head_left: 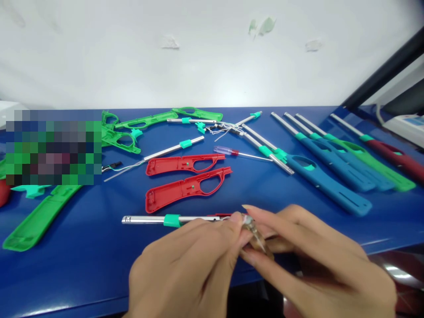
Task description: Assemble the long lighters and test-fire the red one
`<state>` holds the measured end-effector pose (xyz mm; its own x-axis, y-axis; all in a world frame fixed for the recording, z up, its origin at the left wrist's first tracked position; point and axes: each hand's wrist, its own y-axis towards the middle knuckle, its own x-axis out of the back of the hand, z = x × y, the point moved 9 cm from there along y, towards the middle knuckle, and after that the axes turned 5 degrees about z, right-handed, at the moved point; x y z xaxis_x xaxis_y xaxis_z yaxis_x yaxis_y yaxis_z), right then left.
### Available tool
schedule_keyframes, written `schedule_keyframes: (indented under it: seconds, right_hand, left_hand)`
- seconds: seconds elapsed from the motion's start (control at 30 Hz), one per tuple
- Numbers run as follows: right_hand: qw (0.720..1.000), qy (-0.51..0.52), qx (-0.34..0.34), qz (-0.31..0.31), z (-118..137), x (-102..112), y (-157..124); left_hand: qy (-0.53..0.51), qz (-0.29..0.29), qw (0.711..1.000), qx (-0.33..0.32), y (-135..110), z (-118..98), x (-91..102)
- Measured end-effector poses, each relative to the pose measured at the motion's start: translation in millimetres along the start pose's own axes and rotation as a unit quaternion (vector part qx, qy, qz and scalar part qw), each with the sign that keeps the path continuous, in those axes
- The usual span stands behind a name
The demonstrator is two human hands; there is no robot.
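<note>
Close to the table's front edge, my left hand (188, 260) and my right hand (318, 260) meet around a small translucent brown lighter fuel tank (259, 240). Left thumb and fingertip pinch its pale valve end. The right thumb and fingers close on its body from the other side, hiding much of it. A silver lighter tube with a green collar (172, 220) lies behind my left hand; a thin white wire runs from it toward my fingertips. A bit of red plastic shows behind the fingers. Two red lighter handle halves (177, 194) lie beyond.
Assembled lighters (334, 161) in blue, green and red line the right. A screwdriver (243, 154) lies mid-table, near loose silver tubes (174, 148) and wires. Green handle halves (43, 221) are at left, partly under a blurred patch. A white wall (212, 66) stands behind.
</note>
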<state>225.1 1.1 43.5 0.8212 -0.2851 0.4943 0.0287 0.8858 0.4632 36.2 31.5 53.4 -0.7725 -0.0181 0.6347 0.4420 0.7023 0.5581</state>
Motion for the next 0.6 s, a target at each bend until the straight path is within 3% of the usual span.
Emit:
schedule_keyframes:
  seconds: [0.27,0.6]
  right_hand:
    - [1.0,-0.008,0.009,0.003,4.0,-0.6,4.2]
    - [0.999,-0.041,-0.005,0.003,-7.3,4.6,-13.0]
  left_hand:
    - [-0.018,-0.04,0.997,0.067,7.5,3.4,1.7]
    - [-0.021,-0.031,0.996,0.081,15.3,4.5,-1.7]
